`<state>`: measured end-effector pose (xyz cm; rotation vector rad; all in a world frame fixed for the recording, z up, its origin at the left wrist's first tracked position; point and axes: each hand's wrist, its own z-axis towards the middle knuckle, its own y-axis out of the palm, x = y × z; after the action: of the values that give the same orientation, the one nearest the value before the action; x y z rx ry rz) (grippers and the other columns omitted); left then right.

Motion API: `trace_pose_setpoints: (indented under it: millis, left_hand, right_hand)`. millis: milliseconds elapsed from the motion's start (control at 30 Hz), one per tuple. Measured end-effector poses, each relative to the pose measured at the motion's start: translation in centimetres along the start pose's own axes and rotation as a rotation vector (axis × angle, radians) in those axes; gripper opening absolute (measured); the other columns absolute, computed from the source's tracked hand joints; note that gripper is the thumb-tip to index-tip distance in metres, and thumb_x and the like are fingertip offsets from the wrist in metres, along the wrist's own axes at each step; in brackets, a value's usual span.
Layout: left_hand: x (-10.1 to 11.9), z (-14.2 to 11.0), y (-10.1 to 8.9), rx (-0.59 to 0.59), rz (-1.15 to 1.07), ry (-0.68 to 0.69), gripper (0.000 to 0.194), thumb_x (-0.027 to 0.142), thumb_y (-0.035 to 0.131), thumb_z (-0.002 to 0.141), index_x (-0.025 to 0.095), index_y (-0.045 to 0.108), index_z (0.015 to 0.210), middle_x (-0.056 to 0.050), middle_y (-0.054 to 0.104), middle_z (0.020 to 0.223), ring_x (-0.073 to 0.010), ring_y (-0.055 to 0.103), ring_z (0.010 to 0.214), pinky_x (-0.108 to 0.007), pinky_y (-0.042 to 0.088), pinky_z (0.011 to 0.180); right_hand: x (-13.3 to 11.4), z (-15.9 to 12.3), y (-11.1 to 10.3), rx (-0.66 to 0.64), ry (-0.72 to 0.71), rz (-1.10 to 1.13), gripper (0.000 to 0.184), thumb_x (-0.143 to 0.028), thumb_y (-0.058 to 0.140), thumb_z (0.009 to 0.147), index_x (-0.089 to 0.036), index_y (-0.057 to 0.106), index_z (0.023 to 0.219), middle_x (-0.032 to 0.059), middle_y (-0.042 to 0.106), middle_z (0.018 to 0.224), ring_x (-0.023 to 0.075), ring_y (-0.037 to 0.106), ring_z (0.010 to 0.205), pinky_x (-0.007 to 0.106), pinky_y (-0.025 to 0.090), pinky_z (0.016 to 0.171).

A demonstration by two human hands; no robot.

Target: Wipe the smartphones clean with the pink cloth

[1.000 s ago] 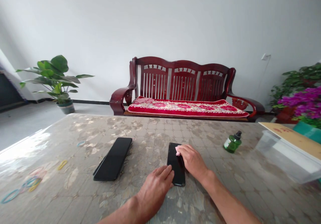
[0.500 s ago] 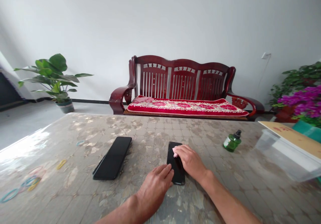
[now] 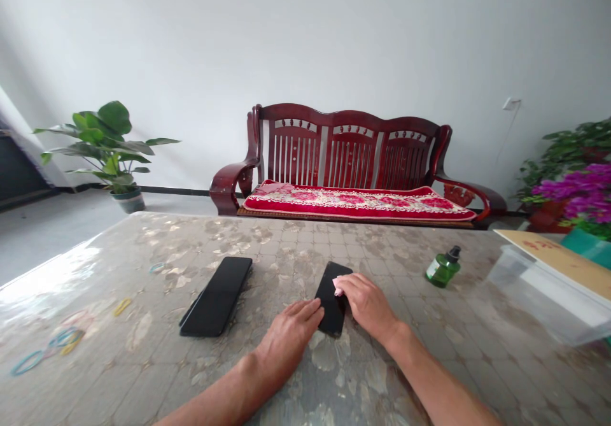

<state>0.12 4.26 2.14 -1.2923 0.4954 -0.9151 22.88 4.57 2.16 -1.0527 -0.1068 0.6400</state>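
A black smartphone (image 3: 332, 314) lies screen up on the table, slightly slanted. The fingers of my left hand (image 3: 293, 330) stretch out flat, their tips touching its left edge; the thumb is mostly hidden. My right hand (image 3: 366, 302) pinches a small pink cloth (image 3: 338, 284) against the upper part of the screen and covers some of the phone's right side. Left of my hands lies a larger black device with a dark screen (image 3: 218, 298), with a thin dark edge showing along its left side.
A green pump bottle (image 3: 443, 267) stands at the right, near a clear plastic box (image 3: 529, 298) with a tan board (image 3: 558, 260) on top. Several coloured bands (image 3: 62, 343) lie at the left. Beyond the table (image 3: 286, 241) is a red wooden bench (image 3: 351, 152).
The phone has turned clockwise, its lower end swinging left and away from me. My left hand has shifted left to its edge. The cloth in my right hand has moved slightly right.
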Motion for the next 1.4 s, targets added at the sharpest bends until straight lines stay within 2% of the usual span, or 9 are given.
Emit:
trace_pose_setpoints:
  millis: [167,267,367,433,567,733,900,1100,1400]
  left_hand:
    - [-1.0,0.5,0.0,0.025,0.054,-0.137,0.042,0.002,0.048,0.088,0.018,0.064,0.123,-0.01,0.063,0.131,-0.0231,0.061,0.118,-0.038,0.045,0.105]
    - [0.2,0.8,-0.1,0.06,0.068,-0.217,0.026,0.019,0.056,0.092,0.016,0.067,0.116,-0.013,0.064,0.127,-0.0268,0.06,0.117,-0.042,0.044,0.105]
    - [1.6,1.4,-0.2,0.051,0.072,-0.284,0.054,0.044,0.073,0.081,0.015,0.062,0.124,-0.017,0.059,0.131,-0.0342,0.058,0.116,-0.049,0.046,0.099]
    - [2.2,1.9,-0.1,0.042,0.094,-0.31,0.066,0.049,0.077,0.076,0.013,0.058,0.128,-0.018,0.058,0.132,-0.0357,0.057,0.114,-0.05,0.046,0.097]
    - [2.2,2.7,0.3,-0.001,0.148,-0.336,0.056,0.042,0.075,0.081,0.012,0.059,0.126,-0.018,0.061,0.127,-0.0342,0.059,0.11,-0.047,0.049,0.094]
    - [1.7,2.5,1.0,-0.053,0.239,-0.238,0.058,0.03,0.069,0.086,0.009,0.05,0.136,-0.023,0.054,0.136,-0.0349,0.059,0.115,-0.047,0.05,0.095]
    - [1.2,2.3,0.4,-0.049,0.234,-0.177,0.046,0.019,0.06,0.089,0.01,0.051,0.134,-0.021,0.06,0.129,-0.0335,0.061,0.116,-0.045,0.053,0.092]
    - [-0.3,2.1,-0.4,0.071,0.091,-0.156,0.029,0.009,0.047,0.093,0.016,0.059,0.118,-0.008,0.072,0.105,-0.022,0.072,0.088,-0.032,0.059,0.079]
    - [-1.5,1.2,0.0,0.191,-0.067,-0.162,0.022,0.016,0.037,0.101,0.02,0.058,0.104,0.0,0.07,0.081,-0.0145,0.07,0.071,-0.02,0.051,0.061]
  right_hand:
    - [1.8,0.8,1.2,0.068,0.121,-0.011,0.029,-0.003,0.049,0.088,-0.022,0.068,0.098,0.0052,0.071,0.103,0.0196,0.066,0.097,0.033,0.053,0.089]
    - [2.3,0.9,1.5,0.07,0.139,-0.001,0.028,-0.004,0.047,0.089,-0.022,0.067,0.099,0.0048,0.071,0.103,0.0196,0.066,0.096,0.034,0.051,0.09]
    - [2.7,1.0,1.4,0.072,0.178,0.032,0.027,-0.006,0.046,0.091,-0.023,0.066,0.098,0.0041,0.071,0.102,0.0196,0.066,0.096,0.033,0.05,0.089]
    - [2.9,1.2,1.4,0.071,0.222,0.06,0.026,-0.007,0.046,0.092,-0.022,0.066,0.098,0.0036,0.071,0.102,0.0191,0.067,0.095,0.031,0.051,0.085]
    - [3.0,1.4,1.2,0.046,0.284,0.113,0.024,-0.009,0.046,0.093,-0.023,0.066,0.095,0.0012,0.071,0.102,0.0169,0.068,0.09,0.028,0.051,0.078]
    - [2.6,1.2,0.8,0.038,0.288,0.062,0.022,-0.012,0.046,0.093,-0.023,0.065,0.089,0.002,0.07,0.096,0.0178,0.067,0.089,0.028,0.05,0.077]
    - [2.3,1.1,0.5,0.171,0.246,0.032,0.02,-0.017,0.047,0.095,-0.023,0.065,0.091,0.0031,0.07,0.091,0.0195,0.066,0.087,0.031,0.05,0.079]
    - [2.0,1.1,0.2,0.342,0.098,0.01,0.019,-0.022,0.047,0.099,-0.023,0.066,0.101,0.0057,0.072,0.099,0.0215,0.066,0.094,0.036,0.051,0.086]
    - [-1.8,1.4,-0.6,0.327,-0.16,-0.016,0.026,-0.018,0.046,0.101,-0.024,0.064,0.118,0.0047,0.072,0.112,0.0192,0.064,0.109,0.036,0.049,0.095]
